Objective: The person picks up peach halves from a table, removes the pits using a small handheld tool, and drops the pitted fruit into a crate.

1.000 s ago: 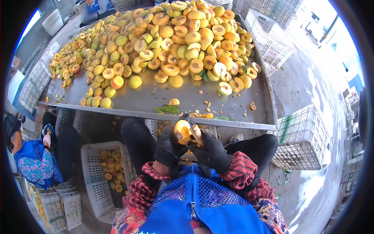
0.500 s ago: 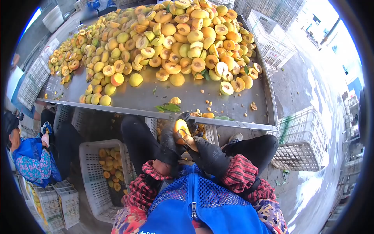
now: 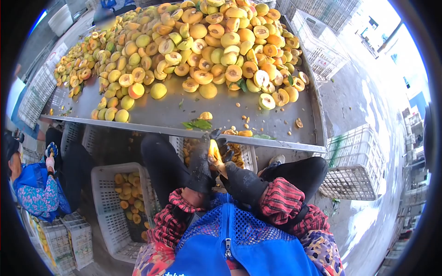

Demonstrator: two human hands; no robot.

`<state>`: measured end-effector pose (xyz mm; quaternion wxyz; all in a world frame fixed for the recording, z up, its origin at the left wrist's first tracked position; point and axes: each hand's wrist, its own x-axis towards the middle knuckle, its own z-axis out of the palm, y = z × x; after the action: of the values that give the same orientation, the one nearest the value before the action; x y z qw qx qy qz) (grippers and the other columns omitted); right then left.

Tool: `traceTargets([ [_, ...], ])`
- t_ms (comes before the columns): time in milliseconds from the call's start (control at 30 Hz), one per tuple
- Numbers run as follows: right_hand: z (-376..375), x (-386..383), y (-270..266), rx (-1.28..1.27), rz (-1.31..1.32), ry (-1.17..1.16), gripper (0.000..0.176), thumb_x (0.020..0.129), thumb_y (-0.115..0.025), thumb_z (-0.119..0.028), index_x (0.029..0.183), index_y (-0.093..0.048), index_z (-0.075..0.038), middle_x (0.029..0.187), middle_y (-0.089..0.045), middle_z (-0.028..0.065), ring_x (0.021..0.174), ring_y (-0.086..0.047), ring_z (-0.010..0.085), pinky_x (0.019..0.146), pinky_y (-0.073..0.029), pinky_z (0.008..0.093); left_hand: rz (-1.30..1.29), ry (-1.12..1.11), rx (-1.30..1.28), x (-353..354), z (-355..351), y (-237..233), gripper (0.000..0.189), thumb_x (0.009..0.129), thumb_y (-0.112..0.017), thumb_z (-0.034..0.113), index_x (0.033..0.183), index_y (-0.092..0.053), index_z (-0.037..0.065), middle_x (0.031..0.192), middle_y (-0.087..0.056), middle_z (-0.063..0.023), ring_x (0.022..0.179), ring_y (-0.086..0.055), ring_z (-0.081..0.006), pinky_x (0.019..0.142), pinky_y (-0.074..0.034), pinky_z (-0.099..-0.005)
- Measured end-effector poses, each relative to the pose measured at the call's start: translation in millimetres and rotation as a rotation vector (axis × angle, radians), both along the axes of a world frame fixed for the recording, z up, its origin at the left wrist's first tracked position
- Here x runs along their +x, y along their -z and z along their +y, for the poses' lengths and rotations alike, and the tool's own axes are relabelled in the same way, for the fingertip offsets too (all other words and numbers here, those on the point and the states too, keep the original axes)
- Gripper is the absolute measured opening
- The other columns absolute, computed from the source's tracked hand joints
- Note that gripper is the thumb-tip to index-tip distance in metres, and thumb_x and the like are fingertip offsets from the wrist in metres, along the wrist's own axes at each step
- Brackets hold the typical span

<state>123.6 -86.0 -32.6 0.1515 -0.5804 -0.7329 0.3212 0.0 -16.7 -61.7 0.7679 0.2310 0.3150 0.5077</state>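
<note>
Just in front of the table's near edge, my gloved left hand (image 3: 200, 158) is closed around a yellow peach half (image 3: 214, 149), seen edge-on. My right hand (image 3: 230, 166), in a dark glove, is closed against the same fruit from the right. A tan shape shows between the hands; whether it is a thumb or a tool I cannot make out. Below them, peach pieces lie in a white crate (image 3: 251, 161) between my knees. On the metal table (image 3: 161, 110) ahead, halved and whole peaches (image 3: 202, 55) are heaped.
A white crate of peach halves (image 3: 103, 198) stands at my left. Stacked white crates (image 3: 352, 165) stand right of my knee. A co-worker in a blue vest (image 3: 32, 184) sits at far left. Leaves (image 3: 198, 123) and scraps lie near the table's front edge.
The peach half has turned in my hands, from its cut face showing to a narrower, edge-on view. Both hands stay together at nearly the same place. The view has shifted slightly.
</note>
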Motion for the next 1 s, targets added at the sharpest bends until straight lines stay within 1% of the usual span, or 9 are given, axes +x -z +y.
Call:
traceTargets([
  [133,0,1,-13,-0.078,0.126,-0.027,0.036,0.084,-0.055,-0.020,0.113,-0.045,0.000,0.075,-0.059,0.0239,0.065,-0.060,0.0394,0.056,-0.046,0.0464,-0.091,-0.005,-0.103,0,2,-2,0.044,0.094,-0.042,0.041,0.114,-0.052,0.003,0.103,-0.058,-0.0084,0.091,-0.057,-0.0174,0.079,-0.049,-0.0306],
  [267,-4,4,24,-0.218,0.238,-0.002,0.033,0.084,-0.056,-0.021,0.106,-0.046,0.002,0.075,-0.059,0.0248,0.067,-0.060,0.0399,0.057,-0.045,0.0462,-0.239,-0.014,-0.184,2,5,-12,0.045,0.093,-0.042,0.043,0.112,-0.054,0.003,0.101,-0.058,-0.0073,0.089,-0.057,-0.0160,0.077,-0.049,-0.0292],
  [333,-2,0,-27,-0.261,0.153,0.047,0.030,0.083,-0.057,-0.021,0.102,-0.048,0.001,0.077,-0.060,0.0261,0.071,-0.061,0.0415,0.060,-0.045,0.0473,-0.353,0.042,-0.197,0,8,-21,0.048,0.092,-0.044,0.044,0.117,-0.053,0.003,0.109,-0.058,-0.0101,0.097,-0.056,-0.0203,0.084,-0.049,-0.0345],
  [400,-5,1,-29,-0.218,0.155,0.061,0.030,0.083,-0.056,-0.021,0.102,-0.048,0.001,0.076,-0.060,0.0257,0.071,-0.061,0.0416,0.059,-0.045,0.0476,-0.450,0.121,-0.254,-9,11,-20,0.048,0.091,-0.047,0.043,0.119,-0.052,0.004,0.113,-0.056,-0.0122,0.102,-0.054,-0.0257,0.087,-0.048,-0.0413],
  [633,-8,-8,-26,-0.222,0.121,0.038,0.031,0.084,-0.053,-0.021,0.102,-0.046,0.003,0.077,-0.061,0.0234,0.069,-0.060,0.0420,0.062,-0.046,0.0473,-0.224,-0.068,-0.179,-1,5,-18,0.049,0.096,-0.038,0.041,0.123,-0.048,0.002,0.116,-0.055,-0.0096,0.107,-0.053,-0.0193,0.091,-0.046,-0.0344],
  [733,-10,-10,-19,-0.182,0.066,0.079,0.024,0.087,-0.053,-0.021,0.093,-0.046,0.001,0.065,-0.057,0.0192,0.058,-0.057,0.0363,0.050,-0.040,0.0447,-0.204,-0.115,-0.120,0,1,-15,0.047,0.096,-0.038,0.040,0.123,-0.048,0.003,0.115,-0.055,-0.0090,0.106,-0.053,-0.0193,0.091,-0.045,-0.0329],
  [833,-11,-4,6,-0.242,0.021,-0.108,0.027,0.083,-0.054,-0.017,0.101,-0.044,0.000,0.086,-0.059,0.0234,0.080,-0.059,0.0401,0.066,-0.045,0.0453,-0.056,-0.121,-0.011,4,-1,-4,0.045,0.094,-0.042,0.040,0.122,-0.049,0.006,0.115,-0.056,-0.0091,0.103,-0.054,-0.0206,0.091,-0.045,-0.0328],
  [900,-11,-3,24,-0.292,0.074,-0.107,0.025,0.083,-0.054,-0.016,0.100,-0.044,-0.001,0.089,-0.058,0.0243,0.081,-0.059,0.0393,0.067,-0.045,0.0437,0.006,-0.134,0.056,8,-2,-1,0.045,0.093,-0.043,0.040,0.121,-0.050,0.006,0.112,-0.057,-0.0094,0.100,-0.056,-0.0203,0.088,-0.047,-0.0335],
  [1000,-11,3,33,-0.396,0.245,-0.104,0.026,0.084,-0.055,-0.016,0.103,-0.045,-0.002,0.087,-0.058,0.0204,0.077,-0.058,0.0353,0.066,-0.045,0.0412,-0.236,-0.065,-0.186,6,1,-3,0.046,0.096,-0.037,0.039,0.118,-0.051,0.001,0.109,-0.058,-0.0079,0.098,-0.057,-0.0180,0.088,-0.047,-0.0285],
])
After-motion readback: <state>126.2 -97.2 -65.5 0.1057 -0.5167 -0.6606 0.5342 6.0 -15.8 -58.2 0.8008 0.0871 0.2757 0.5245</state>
